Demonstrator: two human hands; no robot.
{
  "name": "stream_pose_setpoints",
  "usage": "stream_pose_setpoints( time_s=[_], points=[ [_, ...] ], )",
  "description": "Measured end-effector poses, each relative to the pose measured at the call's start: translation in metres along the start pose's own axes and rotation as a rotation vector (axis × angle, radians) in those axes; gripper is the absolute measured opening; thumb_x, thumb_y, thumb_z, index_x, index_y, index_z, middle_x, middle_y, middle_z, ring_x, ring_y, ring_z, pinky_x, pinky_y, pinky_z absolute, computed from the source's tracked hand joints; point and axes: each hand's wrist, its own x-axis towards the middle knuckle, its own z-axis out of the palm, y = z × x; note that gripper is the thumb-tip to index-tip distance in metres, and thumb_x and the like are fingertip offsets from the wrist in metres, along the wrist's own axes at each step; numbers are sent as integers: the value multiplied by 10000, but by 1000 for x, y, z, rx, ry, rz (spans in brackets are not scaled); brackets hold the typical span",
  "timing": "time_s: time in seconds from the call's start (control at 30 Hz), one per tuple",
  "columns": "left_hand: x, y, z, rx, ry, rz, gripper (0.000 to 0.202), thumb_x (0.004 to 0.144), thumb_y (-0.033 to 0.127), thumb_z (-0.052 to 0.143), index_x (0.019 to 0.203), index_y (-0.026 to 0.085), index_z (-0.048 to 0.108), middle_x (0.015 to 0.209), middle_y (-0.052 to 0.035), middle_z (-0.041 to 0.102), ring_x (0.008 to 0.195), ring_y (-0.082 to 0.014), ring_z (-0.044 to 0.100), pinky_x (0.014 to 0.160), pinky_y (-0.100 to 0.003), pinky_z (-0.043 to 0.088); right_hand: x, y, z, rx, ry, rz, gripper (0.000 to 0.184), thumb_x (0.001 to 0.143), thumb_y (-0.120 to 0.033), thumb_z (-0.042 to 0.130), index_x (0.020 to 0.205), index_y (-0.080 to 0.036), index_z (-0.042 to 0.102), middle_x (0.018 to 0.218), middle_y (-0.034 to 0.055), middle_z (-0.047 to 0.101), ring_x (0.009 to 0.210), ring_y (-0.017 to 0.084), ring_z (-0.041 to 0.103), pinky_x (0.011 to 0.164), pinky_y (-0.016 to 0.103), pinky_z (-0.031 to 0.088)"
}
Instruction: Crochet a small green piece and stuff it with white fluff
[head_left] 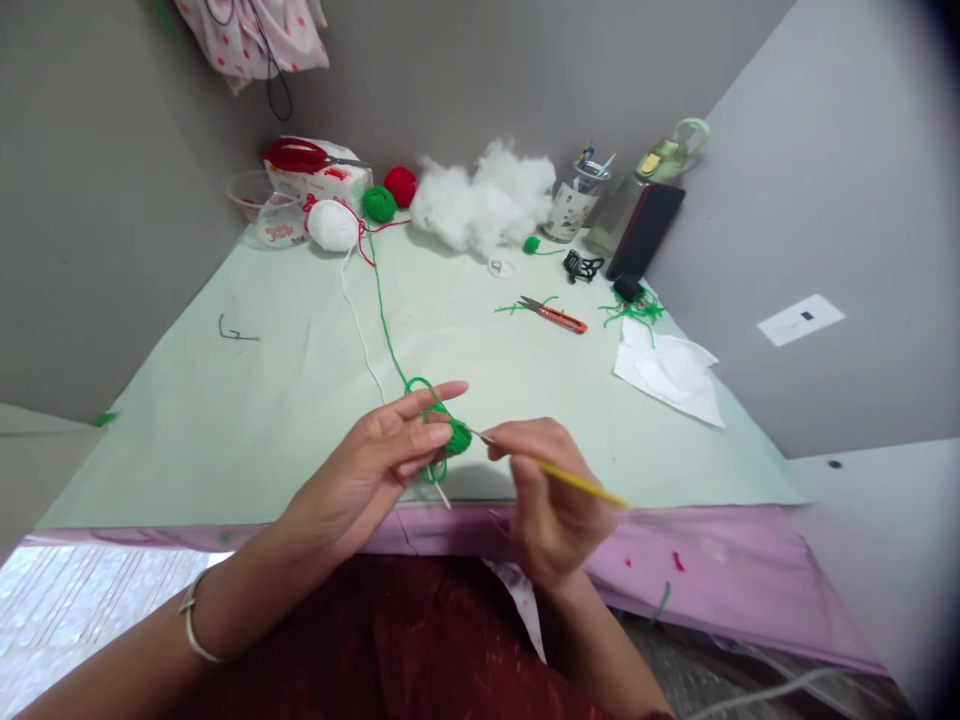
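Near the table's front edge, my left hand (375,455) pinches a small green crochet piece (457,437) between thumb and fingers, its index finger stretched out. Loops of green yarn (391,345) hang around those fingers, and the strand runs back to a green yarn ball (379,204). A white strand (361,335) passes under the hand, its end showing below. My right hand (559,495) is closed on a crochet hook (581,484) with a yellow handle. The hook's metal tip meets the right side of the green piece.
At the back stand a white yarn ball (332,226), a red yarn ball (400,187), red scissors (300,156), white stuffing (484,200), a pen cup (574,205), a bottle (622,215) and a phone (646,232). Orange thread snips (559,316) and white paper (667,372) lie on the right.
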Motion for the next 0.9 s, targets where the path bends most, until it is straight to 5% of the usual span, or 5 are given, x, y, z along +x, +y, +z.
stream_pose_setpoints(
  time_s=[0.17, 0.33, 0.47, 0.63, 0.9],
  points=[
    [-1, 1, 2, 101, 3, 130, 406, 827, 248, 874, 1226, 296, 814, 902, 5, 664, 831, -129, 578, 783, -241, 471, 13, -1, 4, 296, 18, 258, 192, 1043, -279, 596, 963, -235, 765, 875, 42, 748, 751, 171, 694, 628, 322, 580],
    [0, -8, 5, 184, 61, 221, 427, 838, 260, 874, 1256, 300, 802, 895, 4, 697, 898, -157, 616, 892, -281, 490, 3, -2, 8, 16, -22, 65, 230, 1011, -152, 624, 1119, -279, 784, 965, 48, 776, 874, 197, 737, 719, 353, 622],
    [5, -7, 2, -44, -23, -5, 416, 835, 287, 871, 1244, 243, 810, 846, -1, 691, 769, -120, 579, 827, -255, 502, -3, 0, 4, -181, -9, -112, 363, 979, -92, 647, 1240, -314, 766, 1083, 63, 780, 949, 214, 739, 762, 373, 633],
    [7, -3, -3, -48, -25, -11, 341, 854, 269, 846, 1191, 226, 832, 891, -16, 699, 801, -124, 589, 826, -250, 502, 6, 3, 1, 250, 100, 276, 203, 1029, -183, 603, 999, -257, 791, 848, 14, 736, 692, 144, 646, 646, 313, 551],
    [-1, -4, -1, 303, 6, 202, 384, 859, 251, 846, 1237, 299, 804, 929, 2, 706, 914, -162, 641, 920, -303, 507, 5, 9, 6, 440, 32, 435, 142, 1012, -284, 668, 974, -248, 799, 891, 22, 768, 740, 136, 649, 680, 283, 538]
  ],
)
